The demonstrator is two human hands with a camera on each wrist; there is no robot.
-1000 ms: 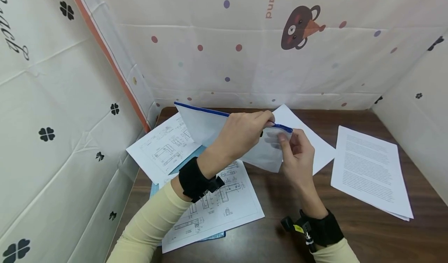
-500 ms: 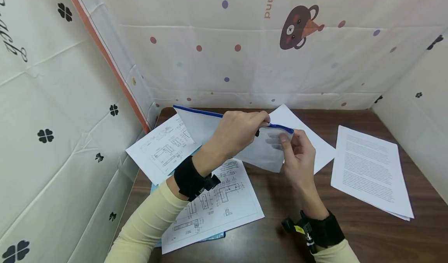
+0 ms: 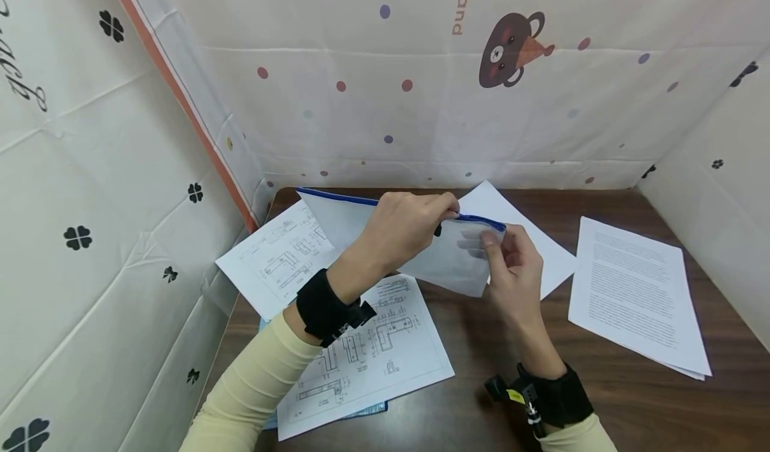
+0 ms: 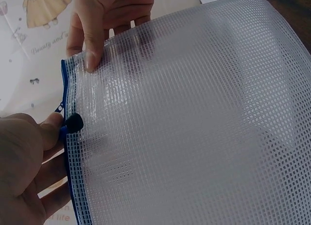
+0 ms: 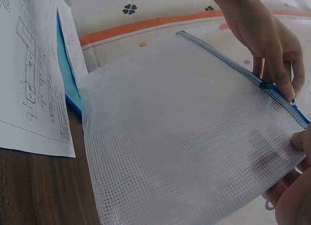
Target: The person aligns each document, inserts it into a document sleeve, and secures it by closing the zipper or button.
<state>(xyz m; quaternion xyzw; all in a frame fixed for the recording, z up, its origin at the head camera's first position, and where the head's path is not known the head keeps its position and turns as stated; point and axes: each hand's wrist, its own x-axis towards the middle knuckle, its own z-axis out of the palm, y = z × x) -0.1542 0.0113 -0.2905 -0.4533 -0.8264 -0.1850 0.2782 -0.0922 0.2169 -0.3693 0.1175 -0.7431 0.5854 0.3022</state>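
A translucent mesh zipper pouch (image 3: 448, 258) with a blue zipper along its top edge is held up over the table. My left hand (image 3: 400, 231) pinches the zipper pull (image 4: 74, 123), whose black end pokes out beside the thumb. With thumb and fingers, my right hand (image 3: 517, 265) grips the pouch's right upper corner, the thumb on the near face. In the left wrist view, the small slider (image 4: 60, 108) sits on the zipper just above the left fingertips. The right wrist view shows the pouch's mesh (image 5: 160, 152) spread between the hands, its zipper (image 5: 228, 62) running to the far corner.
Sheets with technical drawings (image 3: 409, 358) lie at left, partly over something blue (image 3: 367, 409). A white sheet (image 3: 529, 231) lies behind the right hand. Printed text pages (image 3: 637, 291) are stacked at right on the wooden table (image 3: 457, 412). Patterned cloth (image 3: 337, 118) hangs around the table.
My left hand has slid slightly left along the zipper, and the black end of the pull has moved left with it. The right hand stays at the corner.
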